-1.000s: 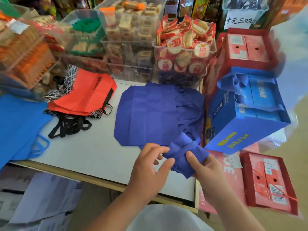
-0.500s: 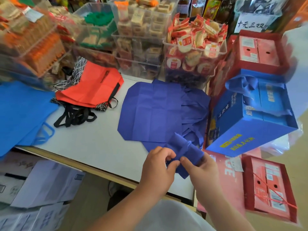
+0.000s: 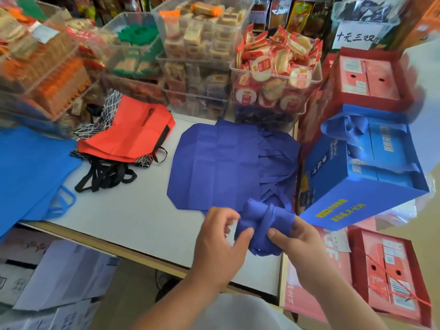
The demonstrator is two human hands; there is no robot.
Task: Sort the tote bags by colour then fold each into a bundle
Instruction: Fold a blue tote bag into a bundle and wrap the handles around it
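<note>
A rolled dark blue tote bundle [image 3: 264, 222] with a strap wrapped round its middle hangs over the table's front edge. My left hand [image 3: 220, 241] pinches its left end between thumb and fingers. My right hand [image 3: 300, 244] grips its right end. Behind it a flat pile of dark blue totes [image 3: 219, 167] lies on the white table [image 3: 133, 210]. Red totes with black handles [image 3: 133, 134] sit at the back left on a net-patterned bag [image 3: 112, 103]. Light blue totes [image 3: 31, 172] hang over the left edge.
Clear bins of packaged snacks [image 3: 276, 75] line the back of the table. A blue gift box [image 3: 362, 177] and red gift boxes [image 3: 390, 275] crowd the right side. Cardboard boxes [image 3: 59, 277] stand on the floor at the lower left.
The loose dark blue tote between my hands has been rolled tighter, and a strap now wraps round its middle. Both hands stayed near the table's front right.
</note>
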